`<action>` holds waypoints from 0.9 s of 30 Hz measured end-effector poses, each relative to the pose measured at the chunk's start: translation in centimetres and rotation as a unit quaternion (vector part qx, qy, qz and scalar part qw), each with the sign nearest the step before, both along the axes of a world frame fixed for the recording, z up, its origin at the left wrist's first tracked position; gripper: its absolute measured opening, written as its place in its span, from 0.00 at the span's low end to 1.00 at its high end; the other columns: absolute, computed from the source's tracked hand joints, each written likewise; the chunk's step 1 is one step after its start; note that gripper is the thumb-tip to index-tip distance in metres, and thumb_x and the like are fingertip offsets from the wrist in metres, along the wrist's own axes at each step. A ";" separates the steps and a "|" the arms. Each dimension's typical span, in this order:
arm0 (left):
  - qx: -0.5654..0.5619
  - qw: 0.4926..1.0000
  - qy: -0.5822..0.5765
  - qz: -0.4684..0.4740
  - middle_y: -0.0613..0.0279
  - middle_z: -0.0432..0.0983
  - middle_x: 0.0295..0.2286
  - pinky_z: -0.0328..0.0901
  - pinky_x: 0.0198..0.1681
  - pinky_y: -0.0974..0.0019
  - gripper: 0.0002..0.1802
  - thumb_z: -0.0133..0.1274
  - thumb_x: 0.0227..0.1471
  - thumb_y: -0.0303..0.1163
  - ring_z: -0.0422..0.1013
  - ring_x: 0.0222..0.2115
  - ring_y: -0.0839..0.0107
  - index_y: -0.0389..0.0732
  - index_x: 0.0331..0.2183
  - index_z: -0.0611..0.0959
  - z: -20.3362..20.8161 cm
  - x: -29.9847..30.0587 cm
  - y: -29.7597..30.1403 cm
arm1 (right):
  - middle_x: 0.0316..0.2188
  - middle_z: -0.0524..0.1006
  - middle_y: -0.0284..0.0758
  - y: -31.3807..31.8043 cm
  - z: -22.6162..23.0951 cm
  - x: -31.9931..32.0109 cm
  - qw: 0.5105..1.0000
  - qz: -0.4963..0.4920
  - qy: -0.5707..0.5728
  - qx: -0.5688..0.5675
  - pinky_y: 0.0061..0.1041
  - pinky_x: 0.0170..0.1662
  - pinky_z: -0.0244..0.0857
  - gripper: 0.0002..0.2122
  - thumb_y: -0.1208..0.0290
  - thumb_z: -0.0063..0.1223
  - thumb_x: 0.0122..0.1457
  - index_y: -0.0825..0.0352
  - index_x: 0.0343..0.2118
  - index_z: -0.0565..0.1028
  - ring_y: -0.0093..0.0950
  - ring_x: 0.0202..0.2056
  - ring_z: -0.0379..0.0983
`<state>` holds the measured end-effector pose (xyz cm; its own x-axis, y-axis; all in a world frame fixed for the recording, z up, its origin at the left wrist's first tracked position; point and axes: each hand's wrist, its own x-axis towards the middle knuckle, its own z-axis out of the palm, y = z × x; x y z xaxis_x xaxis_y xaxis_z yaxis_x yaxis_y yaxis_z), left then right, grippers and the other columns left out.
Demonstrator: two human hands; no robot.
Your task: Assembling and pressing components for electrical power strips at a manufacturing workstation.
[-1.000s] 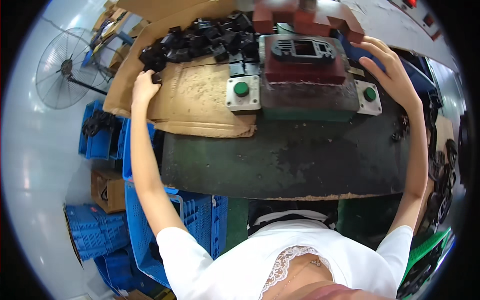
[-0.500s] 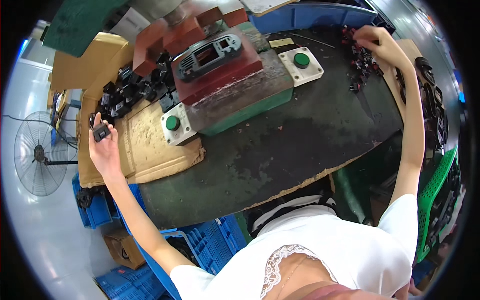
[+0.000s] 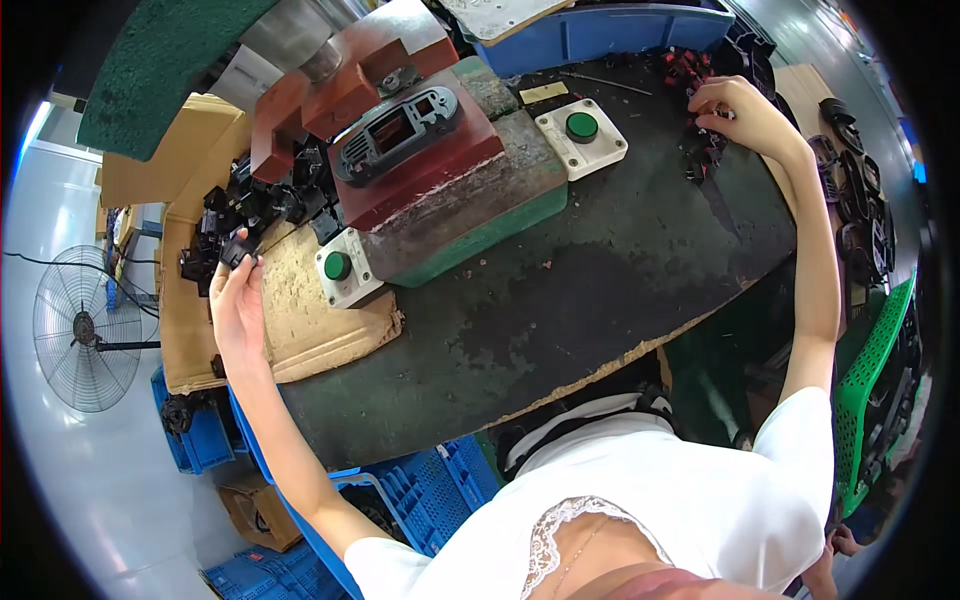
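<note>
My left hand [image 3: 238, 318] grips a small black plastic part [image 3: 238, 252] between thumb and fingers, beside a heap of black plastic parts [image 3: 212, 225] in an open cardboard box [image 3: 185, 300]. Far right on the dark worktable, my right hand [image 3: 752, 118] has its fingers bent together over a pile of small red and black parts [image 3: 686, 70]. Whatever lies between those fingertips is too small to make out. A grey-black plastic panel [image 3: 356, 158] with two windows rests on the red block [image 3: 425, 188] of a press, apart from both hands.
Red press jaws [image 3: 345, 105] overhang the block. White boxes with green buttons, left [image 3: 337, 265] and right [image 3: 581, 126], flank it. Behind are a metal rod [image 3: 605, 82] and a blue bin [image 3: 620, 35]. A green crate [image 3: 858, 400] stands right, a fan [image 3: 85, 328] left. Another person's hand [image 3: 845, 541] shows lower right.
My left hand has turned from palm-up and shifted right, still with the black part. My right hand has come slightly nearer over the pile, fingers bent. The view has shifted a little.
</note>
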<state>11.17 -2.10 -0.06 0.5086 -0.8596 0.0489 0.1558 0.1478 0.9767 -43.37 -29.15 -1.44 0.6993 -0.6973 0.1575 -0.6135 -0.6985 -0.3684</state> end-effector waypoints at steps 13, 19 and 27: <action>-0.043 0.947 -0.312 -0.060 0.61 0.65 0.46 0.55 0.53 0.70 0.32 0.55 0.40 0.13 0.63 0.47 0.74 0.30 0.51 0.70 3.5 -10.0 -2.2 | 0.28 0.70 0.36 5.1 0.3 2.3 0.990 0.069 0.010 0.123 0.27 0.32 0.63 0.14 0.82 0.62 0.37 0.70 0.30 0.72 0.31 0.27 0.67; -0.097 0.955 -0.276 -0.054 0.62 0.68 0.44 0.59 0.49 0.73 0.27 0.59 0.41 0.15 0.65 0.45 0.75 0.29 0.46 0.72 1.6 -10.6 -4.9 | 0.31 0.70 0.37 5.3 -1.0 2.6 0.995 0.047 -0.059 0.059 0.26 0.34 0.63 0.10 0.83 0.56 0.46 0.70 0.33 0.71 0.32 0.30 0.68; -0.132 0.960 -0.220 -0.113 0.63 0.74 0.36 0.65 0.42 0.72 0.19 0.59 0.43 0.17 0.69 0.38 0.76 0.28 0.41 0.75 1.5 -12.4 -10.0 | 0.33 0.70 0.35 5.9 0.2 6.5 0.988 0.053 -0.146 0.015 0.22 0.36 0.67 0.09 0.83 0.52 0.50 0.71 0.36 0.70 0.28 0.32 0.72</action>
<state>-1.26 -12.09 1.39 0.1911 -0.8738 0.4471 -0.2067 0.4094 0.8886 -36.87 -23.26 -1.23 0.6960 -0.6300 0.3444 -0.4016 -0.7392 -0.5406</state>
